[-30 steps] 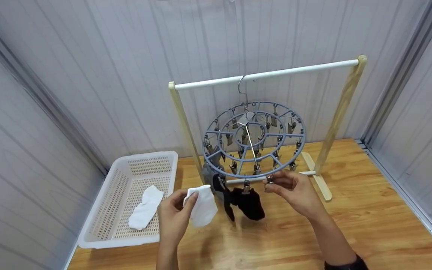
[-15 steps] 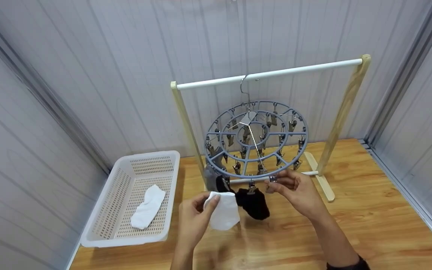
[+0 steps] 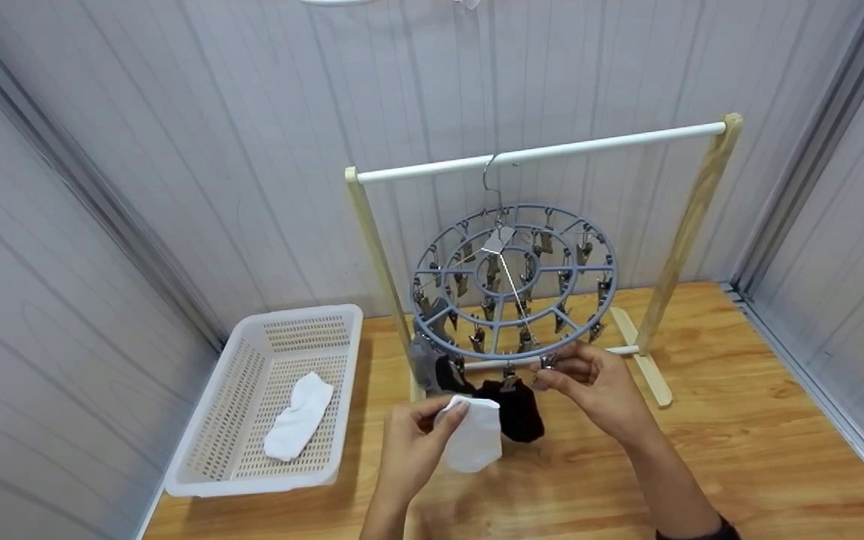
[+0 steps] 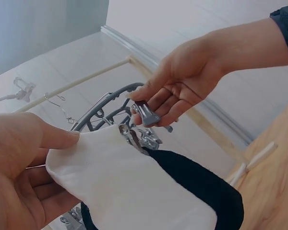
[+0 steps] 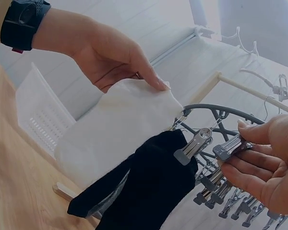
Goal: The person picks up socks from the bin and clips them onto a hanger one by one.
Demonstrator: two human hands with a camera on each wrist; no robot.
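Two hands meet under the round clip hanger (image 3: 514, 281) in the head view; a basket (image 3: 199, 465) sits at 9 o'clock. Left wrist view: left hand (image 4: 19, 177) pinches a white sock (image 4: 129, 191). Right wrist view: right hand (image 5: 264, 167) squeezes a clip (image 5: 230, 146) beside the black sock (image 5: 153, 187); the clip's mouth is hard to make out

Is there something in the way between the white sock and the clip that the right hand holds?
Nothing visible blocks it. The black sock hangs on the neighbouring clip, beside the white sock in the left hand; the right hand pinches its clip.
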